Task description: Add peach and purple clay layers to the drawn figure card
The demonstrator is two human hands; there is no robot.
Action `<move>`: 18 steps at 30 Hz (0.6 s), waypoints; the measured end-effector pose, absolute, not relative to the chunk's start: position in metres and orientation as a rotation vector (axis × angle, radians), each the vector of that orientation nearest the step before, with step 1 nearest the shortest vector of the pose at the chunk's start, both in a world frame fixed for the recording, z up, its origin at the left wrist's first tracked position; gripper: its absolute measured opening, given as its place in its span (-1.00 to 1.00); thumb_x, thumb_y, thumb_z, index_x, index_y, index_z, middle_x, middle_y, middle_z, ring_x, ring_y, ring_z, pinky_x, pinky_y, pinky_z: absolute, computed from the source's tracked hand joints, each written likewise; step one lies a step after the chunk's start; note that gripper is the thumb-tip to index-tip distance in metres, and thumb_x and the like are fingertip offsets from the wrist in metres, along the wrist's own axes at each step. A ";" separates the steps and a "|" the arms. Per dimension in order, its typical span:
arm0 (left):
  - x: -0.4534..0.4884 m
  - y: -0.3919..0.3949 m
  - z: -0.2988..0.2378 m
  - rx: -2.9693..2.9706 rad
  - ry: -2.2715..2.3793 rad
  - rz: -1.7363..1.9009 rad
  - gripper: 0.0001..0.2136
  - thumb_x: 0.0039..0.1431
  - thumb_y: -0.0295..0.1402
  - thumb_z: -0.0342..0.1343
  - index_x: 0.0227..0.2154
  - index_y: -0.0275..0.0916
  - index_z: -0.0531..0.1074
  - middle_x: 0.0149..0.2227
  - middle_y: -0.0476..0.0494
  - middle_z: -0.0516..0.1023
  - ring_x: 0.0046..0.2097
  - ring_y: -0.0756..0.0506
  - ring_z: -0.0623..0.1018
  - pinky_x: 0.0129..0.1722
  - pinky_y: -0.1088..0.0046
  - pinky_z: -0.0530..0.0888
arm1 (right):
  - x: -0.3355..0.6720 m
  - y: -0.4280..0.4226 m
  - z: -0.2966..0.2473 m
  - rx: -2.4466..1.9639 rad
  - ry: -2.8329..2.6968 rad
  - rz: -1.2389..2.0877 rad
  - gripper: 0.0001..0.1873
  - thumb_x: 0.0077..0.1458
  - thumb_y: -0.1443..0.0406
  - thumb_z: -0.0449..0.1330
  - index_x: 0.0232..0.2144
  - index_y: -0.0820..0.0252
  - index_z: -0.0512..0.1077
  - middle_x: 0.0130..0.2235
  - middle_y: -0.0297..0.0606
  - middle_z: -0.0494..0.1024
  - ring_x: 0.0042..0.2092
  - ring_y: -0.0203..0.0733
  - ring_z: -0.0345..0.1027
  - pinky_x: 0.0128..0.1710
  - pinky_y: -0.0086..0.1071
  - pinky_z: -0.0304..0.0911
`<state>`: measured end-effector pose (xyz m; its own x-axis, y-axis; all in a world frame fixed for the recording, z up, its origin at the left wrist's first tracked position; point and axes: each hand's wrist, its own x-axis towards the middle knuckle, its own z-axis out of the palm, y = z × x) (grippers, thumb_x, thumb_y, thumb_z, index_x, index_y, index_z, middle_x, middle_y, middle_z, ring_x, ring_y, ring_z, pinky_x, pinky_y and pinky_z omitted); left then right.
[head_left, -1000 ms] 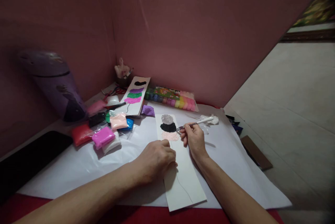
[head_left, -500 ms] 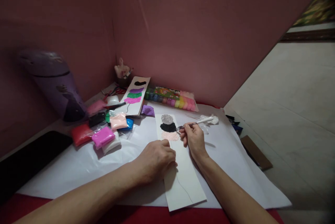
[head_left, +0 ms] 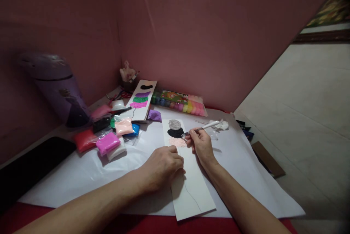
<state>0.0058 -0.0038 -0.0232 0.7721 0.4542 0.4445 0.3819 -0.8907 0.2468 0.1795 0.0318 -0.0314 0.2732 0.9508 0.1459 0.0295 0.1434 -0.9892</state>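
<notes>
Clear packets (head_left: 108, 143) of modelling clay lie toward the left edge of the table (head_left: 246, 190); a multicoloured clay pack (head_left: 188, 108) lies by its back edge. My right hand (head_left: 203, 149) pinches a fork (head_left: 211, 125), tines near the black band (head_left: 174, 133) on the white card (head_left: 194, 188), which reaches the front edge. My left hand (head_left: 164, 164) curls over it, grip hidden.

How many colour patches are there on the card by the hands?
3: the grey patch at the far end of the card, the black patch next, and the pale pink patch nearest the left hand, which could hide more.
</notes>
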 end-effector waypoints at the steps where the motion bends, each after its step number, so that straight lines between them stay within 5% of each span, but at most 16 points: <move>1: 0.006 -0.004 -0.023 2.819 0.668 0.767 -0.76 0.20 -0.41 0.10 -0.58 -0.27 0.44 -0.53 -0.08 0.52 -0.42 -0.05 0.38 -0.39 0.41 0.35 | 0.180 0.032 -0.031 -1.227 -1.079 0.896 -0.65 0.00 0.05 0.26 -0.41 0.20 0.33 -0.58 -0.34 0.52 -0.67 -0.39 0.25 -0.82 -0.62 0.03; 18: 0.006 -0.004 -0.020 2.824 0.664 0.739 -0.77 0.20 -0.41 0.10 -0.57 -0.27 0.45 -0.52 -0.08 0.51 -0.42 -0.04 0.38 -0.40 0.42 0.35 | 0.179 0.035 -0.040 -1.100 -1.119 0.962 -0.66 0.01 0.07 0.30 -0.39 0.22 0.37 -0.55 -0.32 0.54 -0.56 -0.33 0.37 -0.57 -0.49 0.29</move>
